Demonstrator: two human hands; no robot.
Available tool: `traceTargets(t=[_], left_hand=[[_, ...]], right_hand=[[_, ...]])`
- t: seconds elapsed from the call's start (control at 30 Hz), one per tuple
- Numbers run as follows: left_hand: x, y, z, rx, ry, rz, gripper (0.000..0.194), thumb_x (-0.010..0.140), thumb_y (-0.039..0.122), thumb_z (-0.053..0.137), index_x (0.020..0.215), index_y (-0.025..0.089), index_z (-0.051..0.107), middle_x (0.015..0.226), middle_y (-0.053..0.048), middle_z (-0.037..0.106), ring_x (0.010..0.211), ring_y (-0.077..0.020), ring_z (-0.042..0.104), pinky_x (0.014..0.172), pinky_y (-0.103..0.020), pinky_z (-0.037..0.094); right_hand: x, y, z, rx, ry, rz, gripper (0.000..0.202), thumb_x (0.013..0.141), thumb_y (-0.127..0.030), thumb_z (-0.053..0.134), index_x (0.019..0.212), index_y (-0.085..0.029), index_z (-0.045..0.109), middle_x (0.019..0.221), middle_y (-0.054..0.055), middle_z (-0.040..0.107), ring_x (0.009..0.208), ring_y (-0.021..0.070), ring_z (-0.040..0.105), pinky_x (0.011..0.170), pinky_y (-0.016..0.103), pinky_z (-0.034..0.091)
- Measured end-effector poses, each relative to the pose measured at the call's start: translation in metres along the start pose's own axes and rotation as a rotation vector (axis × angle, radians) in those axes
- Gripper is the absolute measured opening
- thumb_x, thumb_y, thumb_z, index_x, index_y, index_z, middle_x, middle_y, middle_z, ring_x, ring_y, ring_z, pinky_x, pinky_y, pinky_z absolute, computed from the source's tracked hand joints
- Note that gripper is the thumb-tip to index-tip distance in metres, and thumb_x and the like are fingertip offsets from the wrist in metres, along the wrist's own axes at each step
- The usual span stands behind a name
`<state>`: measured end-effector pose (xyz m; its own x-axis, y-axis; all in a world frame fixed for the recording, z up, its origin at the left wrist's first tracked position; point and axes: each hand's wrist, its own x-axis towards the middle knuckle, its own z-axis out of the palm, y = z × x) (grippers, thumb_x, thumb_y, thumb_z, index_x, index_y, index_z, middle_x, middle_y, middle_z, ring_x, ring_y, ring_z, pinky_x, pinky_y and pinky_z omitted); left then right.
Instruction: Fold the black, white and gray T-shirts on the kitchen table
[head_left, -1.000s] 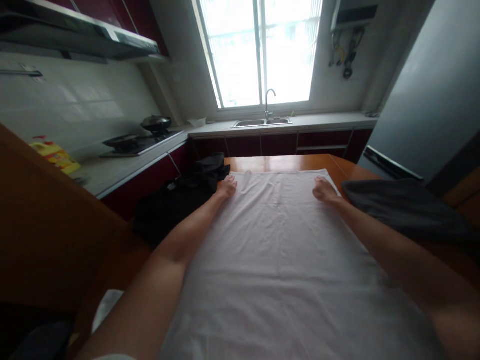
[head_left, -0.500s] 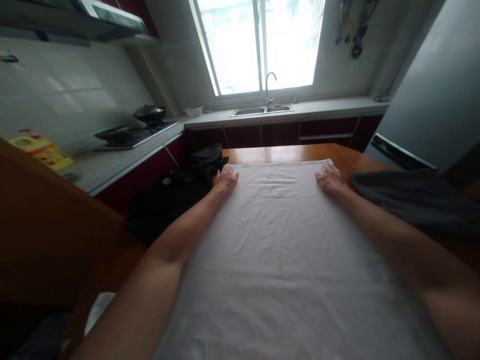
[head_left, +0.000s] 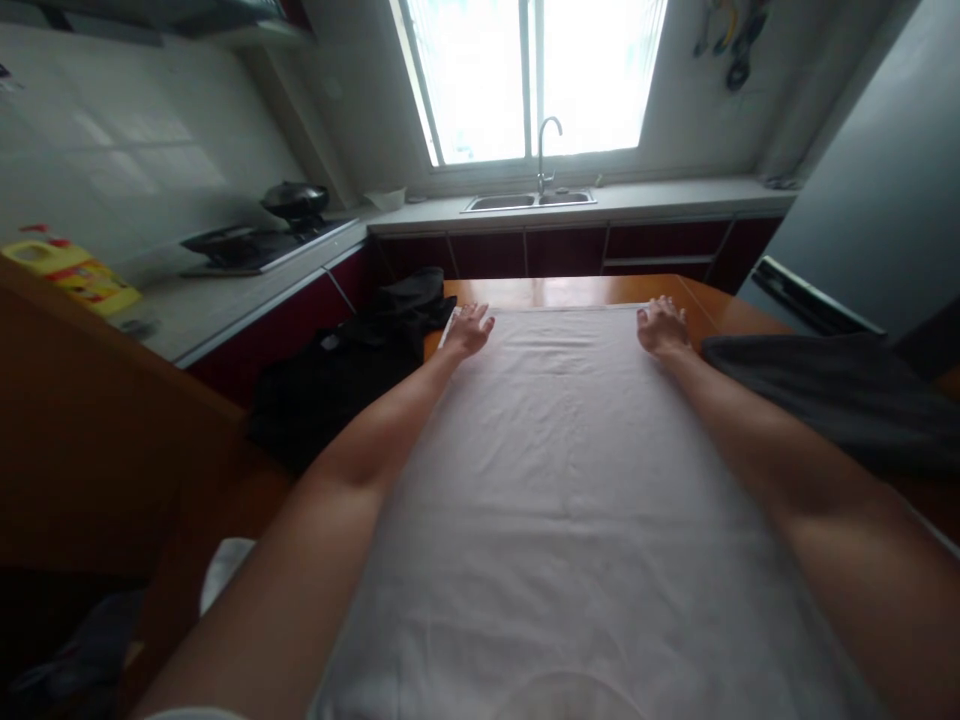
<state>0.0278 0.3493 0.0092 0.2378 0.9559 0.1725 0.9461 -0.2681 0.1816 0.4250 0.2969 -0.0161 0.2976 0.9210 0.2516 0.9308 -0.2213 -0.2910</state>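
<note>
A white T-shirt [head_left: 570, 480] lies spread over the wooden table, its hem at the far end and a curved neckline faintly visible at the bottom of the view. Light wrinkles run across its middle. On the far left corner of the hem rests my left hand [head_left: 471, 329], palm down with the fingers apart. My right hand [head_left: 663, 326] presses on the far right corner, fingers spread and fingertips around the hem's edge. Neither hand is closed around the fabric. Both forearms stretch along the shirt's sides and cover parts of its edges.
Dark clothing [head_left: 352, 370] is heaped left of the shirt, and a dark grey cloth [head_left: 817, 385] lies to the right. Beyond the wooden table [head_left: 555, 291] are a sink [head_left: 501, 203] and counter. A stove [head_left: 262, 250] and yellow bottle [head_left: 71, 275] stand left, a fridge [head_left: 870, 190] right.
Both hands have shifted slightly on the hem corners; the left hand is a little further inward, uncovering the corner edge. The view has tilted down a little, and the neckline has come into sight.
</note>
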Motion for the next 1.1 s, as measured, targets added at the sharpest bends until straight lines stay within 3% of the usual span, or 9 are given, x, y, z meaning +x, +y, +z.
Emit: traceTargets(t=[0.13, 0.27, 0.4, 0.53, 0.63, 0.73, 0.87, 0.97, 1.1], left_hand=[[-0.058, 0.025, -0.023, -0.058, 0.034, 0.273, 0.056, 0.105, 0.041, 0.037, 0.155, 0.015, 0.039, 0.163, -0.013, 0.035, 0.154, -0.0281, 0.023, 0.124, -0.052, 0.016], [-0.175, 0.058, -0.050, -0.115, -0.142, 0.558, 0.057, 0.106, 0.048, 0.037, 0.156, 0.022, 0.038, 0.162, -0.010, 0.038, 0.153, -0.0256, 0.026, 0.125, -0.051, 0.017], [-0.299, 0.083, -0.066, -0.146, -0.342, 0.759, 0.059, 0.106, 0.046, 0.039, 0.161, 0.030, 0.026, 0.166, -0.004, 0.030, 0.155, -0.0228, 0.021, 0.127, -0.049, 0.015], [-0.379, 0.091, -0.069, -0.141, -0.456, 0.876, 0.068, 0.103, 0.049, 0.048, 0.163, 0.033, 0.020, 0.169, -0.005, 0.018, 0.156, -0.0277, 0.013, 0.127, -0.053, 0.012], [-0.405, 0.091, -0.069, -0.158, -0.389, 0.839, 0.067, 0.104, 0.047, 0.045, 0.163, 0.032, 0.019, 0.170, -0.005, 0.011, 0.157, -0.0279, 0.012, 0.127, -0.054, 0.013], [-0.416, 0.089, -0.071, -0.171, -0.343, 0.806, 0.065, 0.104, 0.045, 0.045, 0.163, 0.033, 0.021, 0.170, -0.003, 0.015, 0.156, -0.0275, 0.013, 0.127, -0.053, 0.014], [-0.426, 0.089, -0.073, -0.178, -0.370, 0.795, 0.064, 0.102, 0.051, 0.048, 0.161, 0.037, 0.027, 0.168, -0.003, 0.022, 0.155, -0.0294, 0.018, 0.127, -0.054, 0.015], [-0.430, 0.092, -0.075, -0.194, -0.353, 0.754, 0.061, 0.103, 0.050, 0.046, 0.160, 0.036, 0.030, 0.167, -0.003, 0.026, 0.155, -0.0282, 0.022, 0.127, -0.052, 0.017], [-0.430, 0.096, -0.076, -0.182, -0.350, 0.744, 0.065, 0.102, 0.053, 0.047, 0.161, 0.034, 0.028, 0.167, -0.005, 0.024, 0.155, -0.0293, 0.018, 0.126, -0.054, 0.014]], right_hand=[[-0.070, -0.041, -0.028, 0.116, 0.054, -0.293, 0.056, 0.102, -0.032, 0.032, 0.148, -0.003, 0.046, 0.162, 0.023, 0.032, 0.152, 0.0311, 0.025, 0.121, 0.056, 0.020], [-0.200, -0.069, -0.075, 0.184, -0.088, -0.667, 0.053, 0.104, -0.033, 0.034, 0.150, -0.010, 0.046, 0.163, 0.018, 0.034, 0.153, 0.0270, 0.025, 0.123, 0.053, 0.022], [-0.333, -0.060, -0.108, 0.169, -0.244, -0.834, 0.056, 0.104, -0.032, 0.039, 0.158, -0.018, 0.035, 0.166, 0.013, 0.028, 0.155, 0.0244, 0.019, 0.123, 0.052, 0.022], [-0.407, -0.038, -0.114, 0.111, -0.333, -0.848, 0.061, 0.103, -0.038, 0.047, 0.161, -0.026, 0.030, 0.168, 0.011, 0.020, 0.156, 0.0285, 0.015, 0.123, 0.059, 0.020], [-0.426, -0.033, -0.116, 0.102, -0.288, -0.777, 0.059, 0.105, -0.038, 0.043, 0.161, -0.026, 0.029, 0.169, 0.011, 0.018, 0.156, 0.0275, 0.013, 0.123, 0.059, 0.018], [-0.435, -0.035, -0.119, 0.117, -0.248, -0.713, 0.057, 0.105, -0.038, 0.041, 0.161, -0.026, 0.030, 0.169, 0.010, 0.017, 0.156, 0.0274, 0.012, 0.123, 0.059, 0.018], [-0.449, -0.034, -0.119, 0.170, -0.305, -0.693, 0.057, 0.104, -0.042, 0.043, 0.159, -0.027, 0.035, 0.167, 0.011, 0.024, 0.154, 0.0291, 0.021, 0.122, 0.059, 0.024], [-0.454, -0.033, -0.118, 0.201, -0.258, -0.642, 0.058, 0.104, -0.041, 0.043, 0.159, -0.028, 0.034, 0.166, 0.011, 0.025, 0.154, 0.0289, 0.022, 0.122, 0.059, 0.025], [-0.460, -0.035, -0.117, 0.189, -0.292, -0.723, 0.057, 0.104, -0.044, 0.041, 0.158, -0.025, 0.037, 0.166, 0.011, 0.027, 0.154, 0.0284, 0.022, 0.123, 0.058, 0.023]])
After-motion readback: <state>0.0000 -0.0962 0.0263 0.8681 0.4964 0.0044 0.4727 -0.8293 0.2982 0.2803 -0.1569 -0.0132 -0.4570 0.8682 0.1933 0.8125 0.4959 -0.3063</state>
